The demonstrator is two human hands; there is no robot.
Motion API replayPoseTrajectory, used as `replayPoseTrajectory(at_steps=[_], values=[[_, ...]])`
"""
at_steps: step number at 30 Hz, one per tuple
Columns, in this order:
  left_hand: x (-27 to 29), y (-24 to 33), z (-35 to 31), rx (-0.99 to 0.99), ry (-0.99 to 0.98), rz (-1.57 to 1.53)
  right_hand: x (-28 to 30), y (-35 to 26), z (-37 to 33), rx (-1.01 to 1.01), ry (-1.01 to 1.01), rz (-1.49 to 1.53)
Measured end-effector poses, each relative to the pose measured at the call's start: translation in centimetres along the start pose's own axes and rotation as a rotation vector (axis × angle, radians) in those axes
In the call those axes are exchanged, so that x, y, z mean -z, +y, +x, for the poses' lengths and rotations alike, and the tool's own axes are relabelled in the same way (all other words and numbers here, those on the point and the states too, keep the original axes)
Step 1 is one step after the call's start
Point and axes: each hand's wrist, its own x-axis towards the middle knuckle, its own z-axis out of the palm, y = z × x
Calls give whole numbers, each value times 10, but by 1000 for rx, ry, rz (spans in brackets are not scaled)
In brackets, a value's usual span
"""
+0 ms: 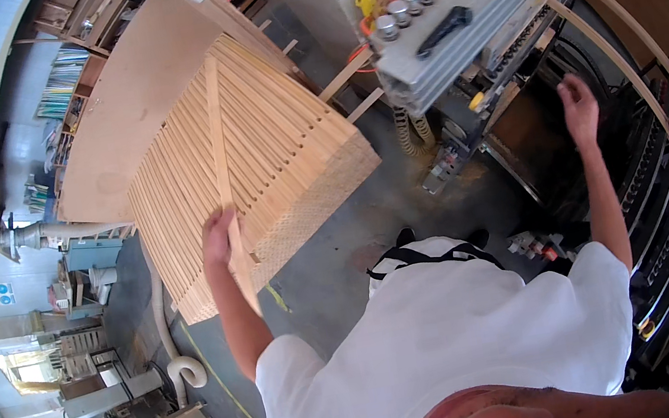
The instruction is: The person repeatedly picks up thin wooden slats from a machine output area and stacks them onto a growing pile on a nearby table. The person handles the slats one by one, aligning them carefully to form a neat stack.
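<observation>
My left hand (218, 238) is closed around a long, thin wooden strip (219, 140). The strip lies slantwise over a big stack of pale wooden slats (179, 225), whose top pieces show a row of dark holes near one end. Out to the right, my right hand (580, 113) is raised beside a grey machine (491, 35). Its fingers are loosely bent and apart, with nothing visible in them. Two narrow wooden strips (623, 67) rest across the machine, to the right of that hand.
A large brown board (125, 102) stands behind the stack. On the machine's beam are several round metal knobs (399, 10) and a black lever-like part (444, 31). Black rails (654, 184) run down the right side. A pale hose (164, 323) curls along the floor at left.
</observation>
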Motion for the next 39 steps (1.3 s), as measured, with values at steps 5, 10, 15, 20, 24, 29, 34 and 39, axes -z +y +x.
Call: replayPoseTrajectory(at_steps=[5,10,15,20,24,29,34,39], values=[[-45,14,146,-104,270,450,-60,-56,-115,-41,-155,-13],[-78,27,245,-63,359,766,-60,-90,-206,-198,-238,-84],[-119,51,283,-107,158,750,-30,-53,-291,-487,-92,-77],[-119,29,286,-377,417,826,-7,-56,-351,-515,-79,-182],[-170,-5,176,-727,-193,938,5,-86,-397,-672,3,-198],[-167,-54,102,-1231,-386,958,37,-106,-437,-571,-36,-307],[-174,-47,87,-1344,-331,967,94,-130,-521,-492,165,-306],[-189,-50,109,-1329,-138,1226,154,-153,-620,-496,661,-679]])
